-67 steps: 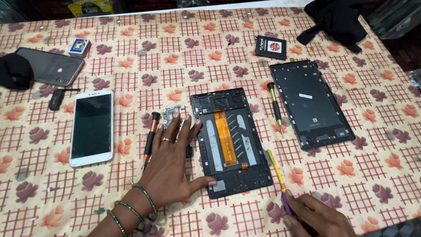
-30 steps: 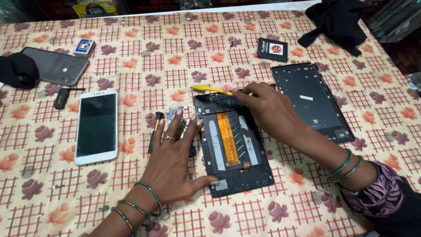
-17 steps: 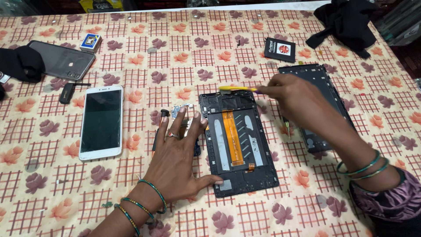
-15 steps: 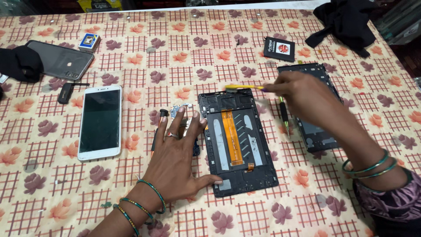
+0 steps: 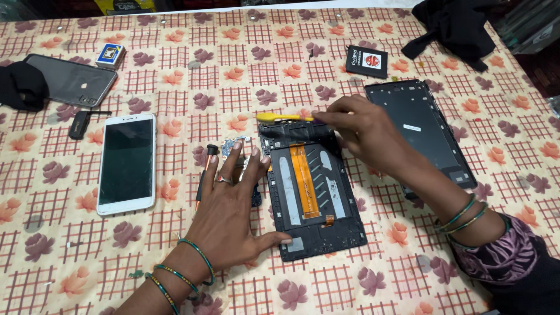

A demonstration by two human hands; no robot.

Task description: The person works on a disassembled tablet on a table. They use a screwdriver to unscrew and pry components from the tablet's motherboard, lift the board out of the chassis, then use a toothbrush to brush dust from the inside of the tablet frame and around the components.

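An opened black tablet body (image 5: pixel 315 198) with an orange flex strip down its middle lies on the patterned tablecloth. My left hand (image 5: pixel 233 207) rests flat beside its left edge, fingers spread, thumb against the lower left corner. My right hand (image 5: pixel 356 125) holds a yellow pry tool (image 5: pixel 280 117) whose tip lies over the tablet's top edge. A small circuit board (image 5: pixel 233 143) and an orange-handled screwdriver (image 5: pixel 205 169) lie partly under my left fingers.
A black tablet back cover (image 5: pixel 420 125) lies to the right, partly under my right forearm. A white phone (image 5: pixel 127 162) lies at left, a dark phone (image 5: pixel 70 79) and black cloth (image 5: pixel 20 84) farther left. A small black box (image 5: pixel 366 61) and dark fabric (image 5: pixel 458 29) sit behind.
My right hand came up from the bottom edge with the yellow pry tool and now holds it across the tablet's top edge. My left hand has stayed flat in place.
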